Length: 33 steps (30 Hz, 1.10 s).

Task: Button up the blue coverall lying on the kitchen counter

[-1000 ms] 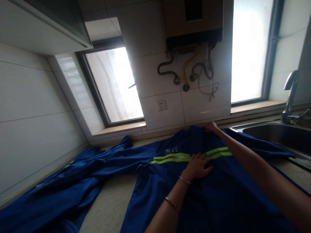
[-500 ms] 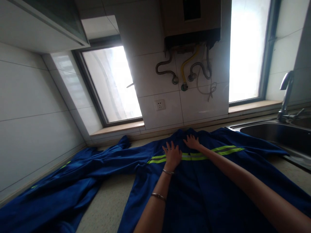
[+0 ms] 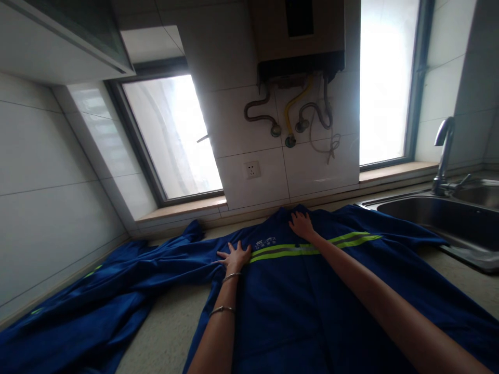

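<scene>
A blue work jacket (image 3: 280,291) lies spread out on the counter, its collar toward the wall. A yellow-green and grey reflective band (image 3: 280,251) crosses its chest, with small white print above the band on the left. My left hand (image 3: 235,255) rests flat with fingers spread near the jacket's left shoulder, at the band's end. Close under the collar, my right hand (image 3: 302,226) lies on the upper chest with its fingers stretched out. Neither hand holds anything. To the left lies another blue garment (image 3: 97,306), bunched and partly under the jacket's sleeve.
A steel sink (image 3: 421,210) with a tap (image 3: 444,153) is at the right; one jacket sleeve reaches its edge. A water heater (image 3: 298,31) with hoses hangs on the tiled wall above a socket (image 3: 252,169). Speckled counter (image 3: 171,317) shows between the garments.
My left hand has slid left across the chest to the shoulder, uncovering the white print. My right hand stays near the collar. The view has shifted slightly right.
</scene>
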Available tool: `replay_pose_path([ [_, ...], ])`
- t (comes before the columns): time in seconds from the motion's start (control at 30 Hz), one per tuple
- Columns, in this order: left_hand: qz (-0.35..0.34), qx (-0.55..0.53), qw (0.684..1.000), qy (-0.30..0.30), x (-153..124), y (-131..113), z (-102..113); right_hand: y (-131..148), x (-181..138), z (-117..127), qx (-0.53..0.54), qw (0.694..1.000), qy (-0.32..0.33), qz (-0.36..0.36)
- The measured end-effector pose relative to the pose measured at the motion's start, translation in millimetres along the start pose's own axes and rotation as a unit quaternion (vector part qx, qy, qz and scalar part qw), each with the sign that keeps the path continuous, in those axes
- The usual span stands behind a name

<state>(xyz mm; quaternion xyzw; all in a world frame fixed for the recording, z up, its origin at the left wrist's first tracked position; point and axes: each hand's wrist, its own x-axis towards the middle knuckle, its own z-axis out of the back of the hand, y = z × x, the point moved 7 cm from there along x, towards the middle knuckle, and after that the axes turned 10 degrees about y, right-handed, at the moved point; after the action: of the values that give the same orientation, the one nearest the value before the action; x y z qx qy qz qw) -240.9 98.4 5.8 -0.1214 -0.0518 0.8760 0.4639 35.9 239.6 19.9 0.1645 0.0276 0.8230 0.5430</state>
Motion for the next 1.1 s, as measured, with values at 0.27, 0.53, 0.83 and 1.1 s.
replay_pose_path([
  [0.27,-0.253,0.093,0.962,-0.047,-21,-61,-9,33,16,-33,0.055,0.983,0.174,-0.014],
  [0.53,-0.298,0.088,0.95,0.034,-26,-70,-27,24,16,3,0.093,0.98,0.169,0.04],
  [0.83,-0.311,0.079,0.946,-0.039,-42,-78,-15,13,-107,4,0.02,0.988,0.149,0.041],
  [1.1,-0.27,0.093,0.953,-0.098,-46,-72,10,17,-129,12,0.03,0.99,0.136,0.035],
])
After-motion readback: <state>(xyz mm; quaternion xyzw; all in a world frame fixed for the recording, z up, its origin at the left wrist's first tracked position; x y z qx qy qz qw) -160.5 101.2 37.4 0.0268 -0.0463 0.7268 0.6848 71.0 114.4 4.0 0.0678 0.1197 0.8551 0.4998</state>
